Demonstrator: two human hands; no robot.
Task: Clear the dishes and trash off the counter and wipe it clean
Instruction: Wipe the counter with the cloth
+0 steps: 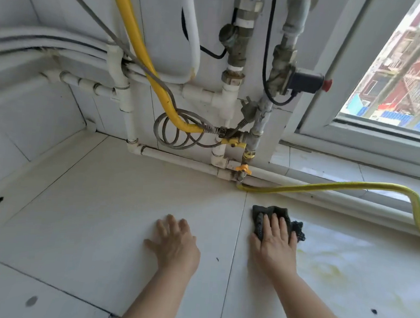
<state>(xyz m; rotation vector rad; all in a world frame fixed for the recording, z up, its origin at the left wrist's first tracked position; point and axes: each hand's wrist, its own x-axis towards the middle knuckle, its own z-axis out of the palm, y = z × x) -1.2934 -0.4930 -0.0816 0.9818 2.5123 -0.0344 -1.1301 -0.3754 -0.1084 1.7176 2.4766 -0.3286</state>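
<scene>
Left hand [174,243] lower centre of frame, fingers spread flat on white counter [87,224], holding nothing. Right hand [274,242] just right of it, fingers extended, palm pressing dark cloth [278,219] onto counter; cloth edges show above and right of fingertips. Yellowish stain [328,269] on counter lower right, near cloth. Yellow hose [351,187] along back edge at right, below window [396,72]. Pipes [223,97] top centre.

A single head-worn wide-angle view looks forward and steeply down from close above a white tiled counter [95,213]. It faces the far wall, where pipes [226,105] meet in a corner, with a window [396,72] at far right. Both forearms enter from the near edge. Straight lines bow toward the frame edges.
</scene>
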